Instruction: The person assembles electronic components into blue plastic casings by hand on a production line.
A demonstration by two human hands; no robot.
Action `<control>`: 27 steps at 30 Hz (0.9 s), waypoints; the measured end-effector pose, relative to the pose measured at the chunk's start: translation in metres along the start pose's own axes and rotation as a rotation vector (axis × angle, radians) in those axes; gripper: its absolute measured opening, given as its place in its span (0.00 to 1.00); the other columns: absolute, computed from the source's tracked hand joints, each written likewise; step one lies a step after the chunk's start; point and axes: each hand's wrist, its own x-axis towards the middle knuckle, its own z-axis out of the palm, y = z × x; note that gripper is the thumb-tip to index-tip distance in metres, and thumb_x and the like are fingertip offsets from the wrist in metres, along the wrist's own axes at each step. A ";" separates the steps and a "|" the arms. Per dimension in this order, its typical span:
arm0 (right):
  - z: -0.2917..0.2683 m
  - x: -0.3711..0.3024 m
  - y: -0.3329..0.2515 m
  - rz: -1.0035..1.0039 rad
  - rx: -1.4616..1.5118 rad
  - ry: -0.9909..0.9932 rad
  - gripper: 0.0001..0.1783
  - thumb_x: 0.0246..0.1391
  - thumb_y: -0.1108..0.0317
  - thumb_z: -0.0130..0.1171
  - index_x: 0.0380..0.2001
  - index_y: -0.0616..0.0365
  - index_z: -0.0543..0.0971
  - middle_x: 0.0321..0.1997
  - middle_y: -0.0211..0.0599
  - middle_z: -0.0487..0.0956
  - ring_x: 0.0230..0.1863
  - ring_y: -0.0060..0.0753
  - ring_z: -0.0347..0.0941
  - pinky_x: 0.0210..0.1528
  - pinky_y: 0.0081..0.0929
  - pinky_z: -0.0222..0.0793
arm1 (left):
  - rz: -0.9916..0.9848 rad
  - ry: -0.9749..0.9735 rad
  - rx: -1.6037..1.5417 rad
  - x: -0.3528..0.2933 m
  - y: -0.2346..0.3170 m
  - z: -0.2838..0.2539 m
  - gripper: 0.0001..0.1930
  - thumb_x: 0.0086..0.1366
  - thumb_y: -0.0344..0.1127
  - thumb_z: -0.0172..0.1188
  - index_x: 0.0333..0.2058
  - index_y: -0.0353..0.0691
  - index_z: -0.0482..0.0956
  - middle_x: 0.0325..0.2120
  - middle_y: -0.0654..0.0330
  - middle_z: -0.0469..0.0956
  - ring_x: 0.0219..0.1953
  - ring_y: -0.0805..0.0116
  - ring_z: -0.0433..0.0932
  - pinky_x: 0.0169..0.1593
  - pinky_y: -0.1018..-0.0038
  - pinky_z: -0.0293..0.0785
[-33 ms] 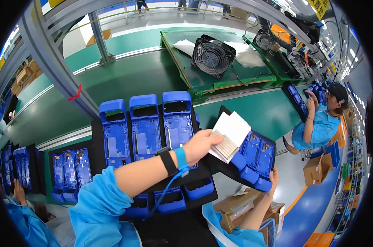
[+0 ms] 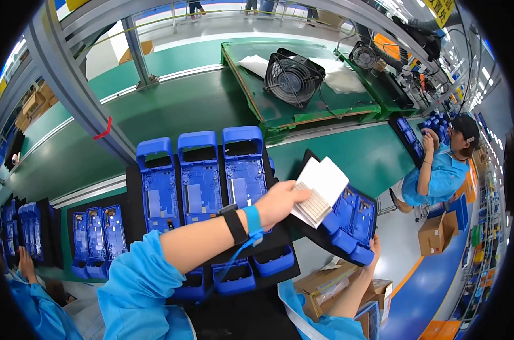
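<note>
My left hand (image 2: 278,204), with a black band and a blue cabled strap at its wrist, is closed on a stack of white sheets (image 2: 326,180). Rows of small pale strips show on the sheets beside my thumb. Beneath the sheets, a tilted black tray (image 2: 305,233) carries blue plastic housings (image 2: 361,214), partly covered by the stack. My right hand (image 2: 373,253) grips this tray at its near right edge; some of its fingers are hidden. Left of the sheets, three larger open blue housings (image 2: 201,181) lie side by side on a black mat (image 2: 134,195).
More blue frames (image 2: 234,277) sit under my left forearm. Another tray of blue housings (image 2: 97,233) lies left, near a co-worker's hand (image 2: 26,264). A black fan (image 2: 294,78) stands on the green platform at the back. Cardboard boxes (image 2: 376,292) are below my right arm. Another person (image 2: 441,164) works at right.
My left hand and the sheets have shifted slightly right and down. My right hand and the tray have moved a little left and down. Both grips look the same.
</note>
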 end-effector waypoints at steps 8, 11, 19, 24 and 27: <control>-0.028 -0.021 0.050 -0.077 -0.007 0.337 0.17 0.66 0.69 0.51 0.55 0.65 0.68 0.52 0.46 0.78 0.49 0.40 0.78 0.51 0.39 0.76 | 0.124 -0.011 0.294 -0.065 0.031 -0.001 0.19 0.72 0.42 0.55 0.52 0.33 0.72 0.41 0.56 0.80 0.39 0.75 0.78 0.39 0.76 0.77; -0.022 0.007 0.054 -0.066 -0.051 0.589 0.18 0.67 0.69 0.48 0.58 0.61 0.66 0.56 0.46 0.76 0.51 0.45 0.77 0.53 0.46 0.77 | 0.153 0.099 0.364 -0.119 0.055 -0.011 0.20 0.73 0.42 0.54 0.56 0.34 0.69 0.41 0.59 0.79 0.36 0.76 0.79 0.31 0.80 0.78; -0.031 0.127 0.023 -0.130 -1.023 0.699 0.22 0.65 0.61 0.54 0.54 0.68 0.71 0.50 0.45 0.77 0.46 0.37 0.76 0.52 0.35 0.71 | 0.171 0.350 0.358 -0.208 0.045 -0.031 0.16 0.70 0.36 0.57 0.49 0.32 0.68 0.36 0.57 0.80 0.27 0.77 0.80 0.29 0.80 0.76; 0.230 0.061 -0.067 -0.619 -0.768 0.081 0.09 0.65 0.72 0.54 0.43 0.67 0.78 0.41 0.40 0.79 0.41 0.27 0.74 0.46 0.24 0.71 | 0.311 0.397 0.329 -0.207 0.024 -0.032 0.17 0.68 0.32 0.59 0.50 0.30 0.68 0.36 0.54 0.80 0.29 0.73 0.81 0.32 0.78 0.79; 0.361 -0.009 -0.069 -0.898 -0.725 -0.704 0.04 0.56 0.80 0.59 0.36 0.64 0.79 0.33 0.35 0.78 0.33 0.27 0.72 0.36 0.22 0.67 | 0.353 0.435 0.430 -0.207 0.018 -0.034 0.18 0.68 0.32 0.59 0.51 0.28 0.69 0.38 0.50 0.81 0.30 0.71 0.82 0.31 0.77 0.80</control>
